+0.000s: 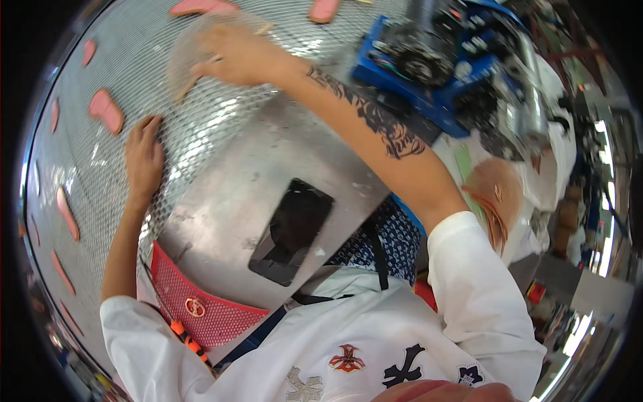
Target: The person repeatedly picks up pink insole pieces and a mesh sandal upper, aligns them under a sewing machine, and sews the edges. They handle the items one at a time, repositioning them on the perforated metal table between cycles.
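Observation:
My right hand [234, 57] reaches over the far part of a grey mesh surface [201, 127], smeared by motion. A pale, blurred piece with tan edges [186, 88] shows at its thumb and beneath it; its kind cannot be made out. Lower left, my left hand [144, 157] rests on the mesh, fingers stretched forward, holding nothing visible. Just beyond its fingertips lies a pink, sole-shaped piece with a tan edge [106, 110]. Similar pink pieces lie beyond my right hand, among them one at the far edge [323, 9].
A black phone [291, 231] lies on a metal plate [228, 174] near my body. Red mesh [201, 311] hangs at the plate's near left corner. A blue machine [435, 67] stands far right, beside a white bag-like cover [539, 177] with tan strips [494, 211].

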Tool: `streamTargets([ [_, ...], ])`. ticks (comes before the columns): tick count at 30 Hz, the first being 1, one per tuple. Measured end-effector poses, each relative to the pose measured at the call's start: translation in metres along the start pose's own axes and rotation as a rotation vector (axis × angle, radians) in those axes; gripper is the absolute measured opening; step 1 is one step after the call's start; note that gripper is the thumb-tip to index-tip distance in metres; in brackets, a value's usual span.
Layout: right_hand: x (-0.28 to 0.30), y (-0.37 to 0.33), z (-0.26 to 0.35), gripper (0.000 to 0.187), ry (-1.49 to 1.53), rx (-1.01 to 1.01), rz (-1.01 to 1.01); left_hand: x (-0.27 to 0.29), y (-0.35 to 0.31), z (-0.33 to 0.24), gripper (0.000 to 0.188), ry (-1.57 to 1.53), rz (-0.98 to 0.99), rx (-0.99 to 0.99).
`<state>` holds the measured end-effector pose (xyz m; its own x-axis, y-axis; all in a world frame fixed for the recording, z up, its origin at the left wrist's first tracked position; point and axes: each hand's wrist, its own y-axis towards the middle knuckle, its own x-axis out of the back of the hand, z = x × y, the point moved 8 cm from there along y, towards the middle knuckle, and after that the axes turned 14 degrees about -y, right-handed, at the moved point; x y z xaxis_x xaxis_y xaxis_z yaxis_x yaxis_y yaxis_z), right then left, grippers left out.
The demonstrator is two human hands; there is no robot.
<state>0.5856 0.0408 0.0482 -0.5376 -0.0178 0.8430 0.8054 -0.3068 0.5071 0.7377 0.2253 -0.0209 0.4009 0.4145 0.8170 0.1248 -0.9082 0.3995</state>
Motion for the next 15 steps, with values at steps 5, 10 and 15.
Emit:
streamTargets([
  [5,-0.085,0.013,-0.033,0.069,-0.115,-0.122,0.166,0.003,-0.002,-0.003,0.048,-0.008,-0.043,0.018],
  [10,-0.097,-0.006,-0.017,0.065,-0.268,0.089,0.130,-0.004,-0.002,-0.006,0.048,-0.058,-0.020,0.067],
  [15,-0.089,0.030,-0.022,0.062,-0.297,0.167,0.015,-0.002,-0.003,-0.007,0.048,-0.052,-0.041,0.078],
])
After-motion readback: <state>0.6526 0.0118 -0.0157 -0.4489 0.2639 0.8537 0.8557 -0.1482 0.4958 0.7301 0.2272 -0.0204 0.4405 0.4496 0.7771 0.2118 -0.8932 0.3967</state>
